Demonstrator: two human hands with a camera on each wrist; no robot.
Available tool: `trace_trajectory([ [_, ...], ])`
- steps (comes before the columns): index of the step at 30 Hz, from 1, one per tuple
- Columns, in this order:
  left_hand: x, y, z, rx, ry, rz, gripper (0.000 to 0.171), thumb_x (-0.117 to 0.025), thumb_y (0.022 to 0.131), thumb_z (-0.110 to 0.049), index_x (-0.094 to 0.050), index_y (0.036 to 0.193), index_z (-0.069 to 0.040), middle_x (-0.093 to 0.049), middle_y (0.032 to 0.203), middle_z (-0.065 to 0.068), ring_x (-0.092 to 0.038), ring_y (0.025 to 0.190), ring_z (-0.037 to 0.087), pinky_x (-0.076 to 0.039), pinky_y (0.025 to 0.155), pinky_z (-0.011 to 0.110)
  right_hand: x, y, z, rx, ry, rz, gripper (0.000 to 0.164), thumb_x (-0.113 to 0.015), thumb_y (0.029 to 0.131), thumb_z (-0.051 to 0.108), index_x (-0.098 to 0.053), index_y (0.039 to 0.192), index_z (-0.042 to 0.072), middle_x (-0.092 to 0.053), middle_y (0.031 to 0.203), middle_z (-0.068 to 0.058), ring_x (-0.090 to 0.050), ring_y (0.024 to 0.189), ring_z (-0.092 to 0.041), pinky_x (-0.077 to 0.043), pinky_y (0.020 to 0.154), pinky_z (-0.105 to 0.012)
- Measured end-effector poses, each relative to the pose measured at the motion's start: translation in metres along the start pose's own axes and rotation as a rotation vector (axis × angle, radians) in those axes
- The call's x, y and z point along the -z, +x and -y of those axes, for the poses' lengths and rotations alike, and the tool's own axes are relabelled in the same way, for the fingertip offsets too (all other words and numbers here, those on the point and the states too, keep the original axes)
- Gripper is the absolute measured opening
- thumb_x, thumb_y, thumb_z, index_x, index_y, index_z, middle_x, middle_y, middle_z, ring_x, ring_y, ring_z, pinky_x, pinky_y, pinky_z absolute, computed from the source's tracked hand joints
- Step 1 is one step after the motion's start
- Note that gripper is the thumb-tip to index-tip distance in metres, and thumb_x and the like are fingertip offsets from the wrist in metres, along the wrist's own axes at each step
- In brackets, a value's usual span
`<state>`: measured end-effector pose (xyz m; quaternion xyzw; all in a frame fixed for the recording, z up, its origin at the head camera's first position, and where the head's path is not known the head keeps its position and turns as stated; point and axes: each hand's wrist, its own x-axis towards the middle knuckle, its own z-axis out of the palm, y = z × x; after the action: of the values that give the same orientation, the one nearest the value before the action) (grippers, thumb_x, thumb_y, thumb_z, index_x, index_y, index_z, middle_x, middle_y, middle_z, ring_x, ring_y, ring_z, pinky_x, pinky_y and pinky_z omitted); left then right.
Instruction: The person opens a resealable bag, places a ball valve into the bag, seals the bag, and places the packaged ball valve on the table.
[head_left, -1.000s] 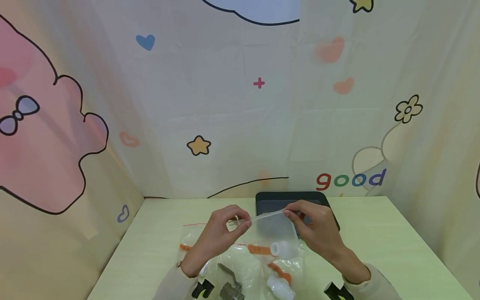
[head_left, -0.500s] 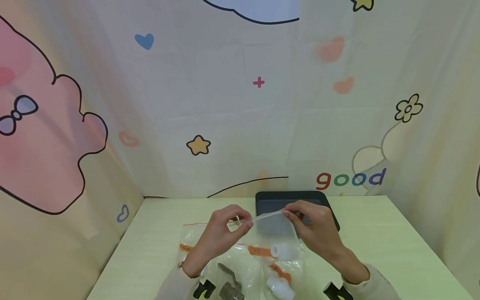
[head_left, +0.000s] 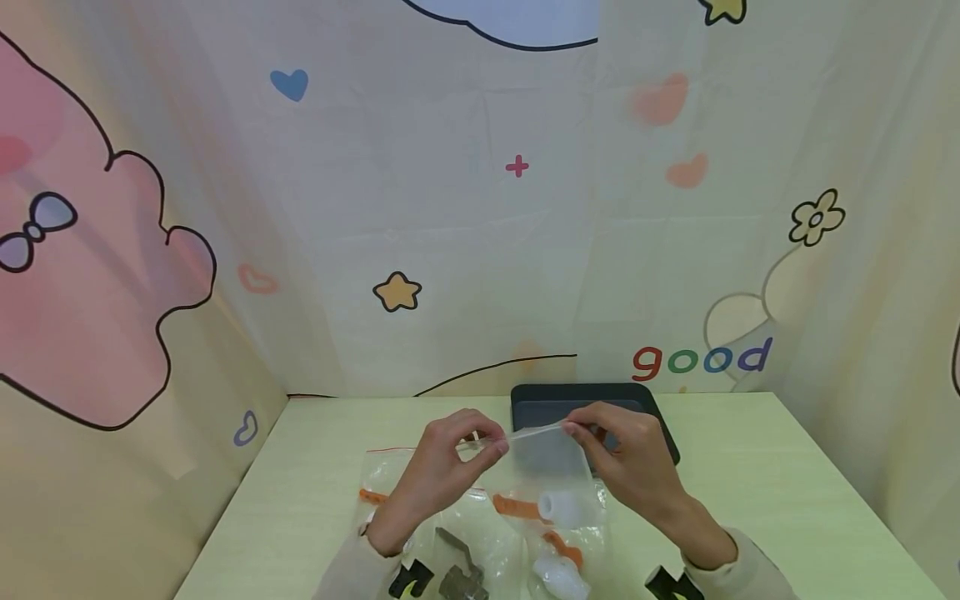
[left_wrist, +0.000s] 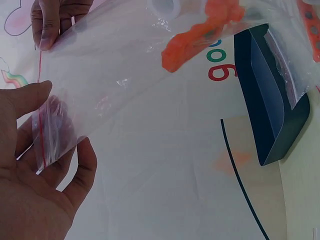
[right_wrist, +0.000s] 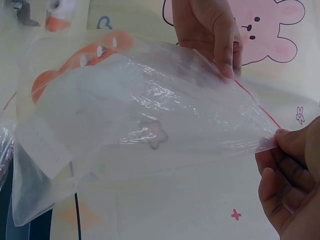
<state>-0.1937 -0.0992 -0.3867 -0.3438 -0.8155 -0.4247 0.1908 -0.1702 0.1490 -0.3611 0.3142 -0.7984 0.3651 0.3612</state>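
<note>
A clear zip bag [head_left: 546, 457] with a red line along its mouth is stretched between my two hands over the table. Thumb and fingers of my left hand [head_left: 448, 467] pinch one end of the zip strip. At the other end, my right hand [head_left: 643, 458] pinches the bag's top corner between thumb and forefinger. Low in the bag hang a white plastic pipe-like fitting [head_left: 558, 507] and its orange handle, a flat bar with holes [right_wrist: 100, 50]. The strip between the hands looks pressed together in the head view.
More clear bags lie on the table under my hands. One holds a grey metal valve [head_left: 463, 582] with a lever; another, a white fitting [head_left: 561, 577] with an orange handle [head_left: 562, 550]. A dark tray [head_left: 534, 398] stands behind, near the back curtain [head_left: 465, 208].
The held bag has swung slightly left with the fitting in it, and my right hand has shifted a touch left. Both hands keep their pinch on the strip.
</note>
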Motion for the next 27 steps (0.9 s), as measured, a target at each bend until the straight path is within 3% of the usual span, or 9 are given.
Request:
trace_trajectory([
  [7, 0.005, -0.004, 0.003, 0.019, -0.011, -0.005, 0.006, -0.067, 0.094, -0.027, -0.070, 0.094, -0.021, -0.067, 0.088, -0.011, -0.058, 0.082, 0.003, -0.051, 0.073, 0.025, 0.004, -0.001, -0.003, -0.008, -0.006, 0.014, 0.001, -0.074, 0.086, 0.010, -0.073, 0.087, 0.011, -0.071, 0.079, 0.005, -0.050, 0.061, 0.001, -0.040, 0.056, -0.011],
  [13, 0.004, -0.004, 0.003, -0.043, 0.001, -0.022, 0.006, -0.065, 0.095, -0.021, -0.069, 0.093, -0.017, -0.066, 0.085, -0.007, -0.057, 0.078, 0.004, -0.053, 0.068, 0.030, 0.005, -0.002, -0.004, -0.014, -0.002, 0.012, 0.002, -0.073, 0.088, 0.013, -0.073, 0.088, 0.011, -0.071, 0.079, 0.005, -0.050, 0.061, 0.001, -0.040, 0.056, -0.011],
  [20, 0.007, -0.009, 0.008, 0.018, -0.004, 0.001, 0.008, -0.067, 0.094, -0.029, -0.069, 0.095, -0.021, -0.067, 0.088, -0.011, -0.057, 0.080, 0.002, -0.052, 0.071, 0.025, 0.008, -0.003, -0.005, -0.010, 0.000, 0.010, 0.005, -0.071, 0.089, 0.016, -0.073, 0.088, 0.011, -0.072, 0.079, 0.005, -0.050, 0.061, 0.001, -0.041, 0.055, -0.014],
  [27, 0.011, -0.012, 0.014, 0.010, 0.001, -0.005, 0.004, -0.067, 0.094, -0.023, -0.069, 0.094, -0.020, -0.066, 0.086, -0.010, -0.058, 0.080, 0.003, -0.052, 0.070, 0.024, 0.011, -0.004, -0.010, 0.008, 0.026, -0.011, 0.006, -0.072, 0.089, 0.015, -0.073, 0.088, 0.009, -0.072, 0.078, 0.002, -0.051, 0.060, 0.000, -0.041, 0.055, -0.011],
])
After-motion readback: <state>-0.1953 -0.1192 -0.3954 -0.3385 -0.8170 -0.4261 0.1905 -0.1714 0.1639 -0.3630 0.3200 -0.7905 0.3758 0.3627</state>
